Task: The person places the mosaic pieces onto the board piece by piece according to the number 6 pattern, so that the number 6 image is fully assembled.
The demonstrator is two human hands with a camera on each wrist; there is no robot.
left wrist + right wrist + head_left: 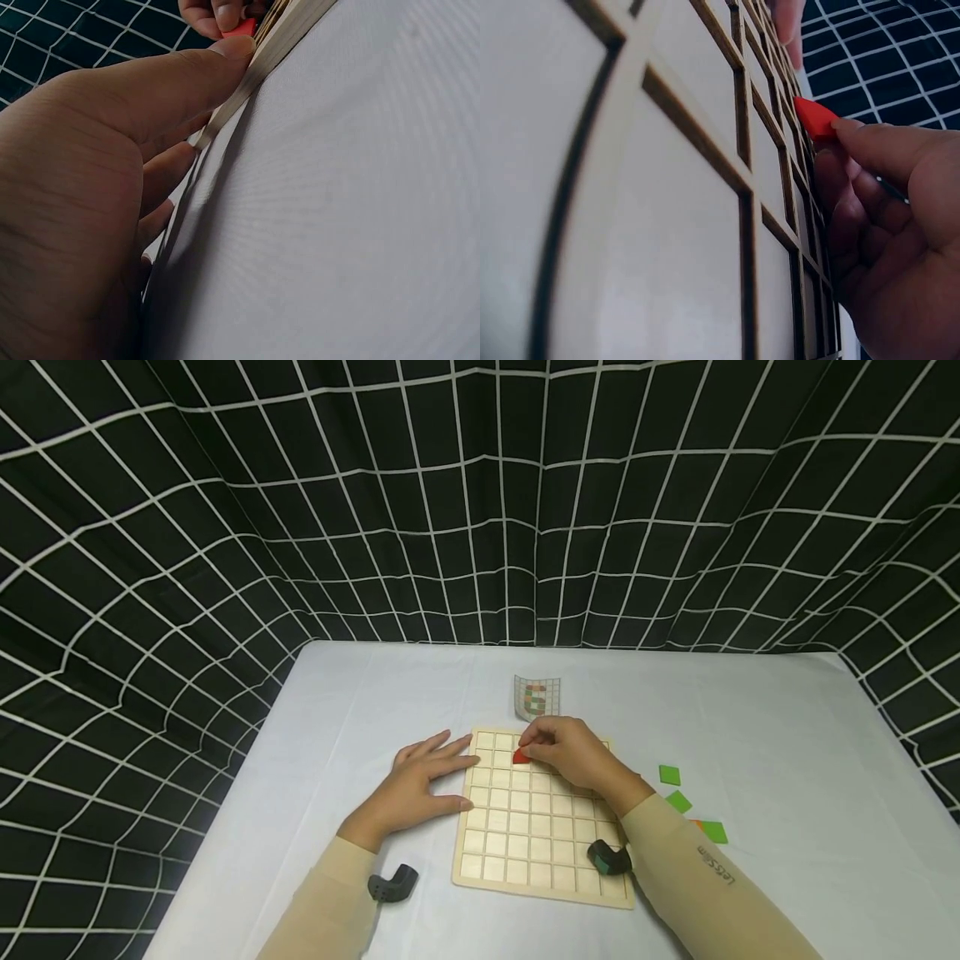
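A pale wooden grid board [519, 822] with square recesses lies on the table in the head view. Thumb and fingers of my right hand [567, 750] pinch a small red tile [521, 757] over the board's far rows. In the right wrist view this red tile [814, 118] shows a curved edge and a pointed corner, close over the grid. My left hand [418, 785] lies at the board's left edge with fingers spread, thumb and fingertips against the rim. The left wrist view shows the left thumb [217, 64] along the board's side [281, 49].
Just beyond the board stands a curled card [537, 697] printed with a coloured grid pattern. Several green tiles [670, 775] and a partly covered orange tile [697, 824] lie right of the board, near the right forearm. A black gridded curtain [502, 510] surrounds the white table [360, 693].
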